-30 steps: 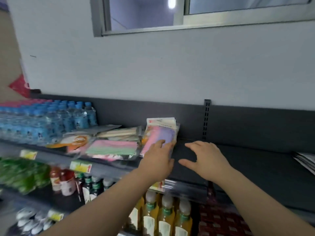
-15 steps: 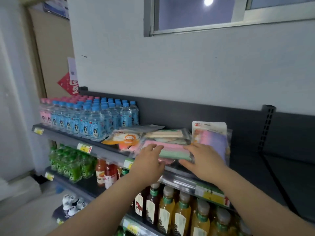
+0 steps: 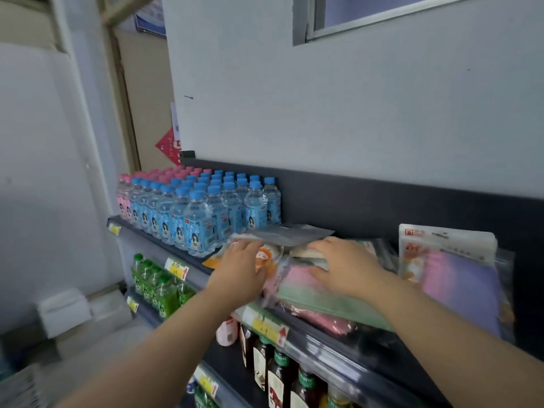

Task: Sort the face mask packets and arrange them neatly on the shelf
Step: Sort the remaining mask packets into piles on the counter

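On the top level of a dark metal shelf (image 3: 397, 360), set against a white wall, lies a loose heap of clear plastic face mask packets. At the heap's left end is an orange-and-white printed packet (image 3: 266, 256). The left hand (image 3: 238, 270) rests palm down on it, fingers stretched forward and apart, not curled round anything. Just beside it, the right hand (image 3: 344, 266) lies flat on a pink-and-green striped packet (image 3: 312, 293), its fingers reaching left across the wrapper and its thumb spread wide, pressing rather than pinching. This striped packet overhangs the shelf's front edge. A grey flat packet (image 3: 291, 231) lies across the back of the heap, beyond both sets of fingertips. To the right, apart from the heap, a pink-and-purple packet with a white header card (image 3: 459, 275) stands tilted back against the shelf's dark rear panel.

Left of the heap on the same level stand rows of small blue-capped water bottles (image 3: 206, 213), the nearest just beside the printed packet, with pink-capped bottles (image 3: 126, 198) at the far left. Yellow price tags (image 3: 176, 267) hang on the shelf's front rail. On the level below stand green bottles (image 3: 159, 287) and dark brown drink bottles (image 3: 276, 366). A red diamond-shaped paper (image 3: 169, 145) shows at the wall's left edge.
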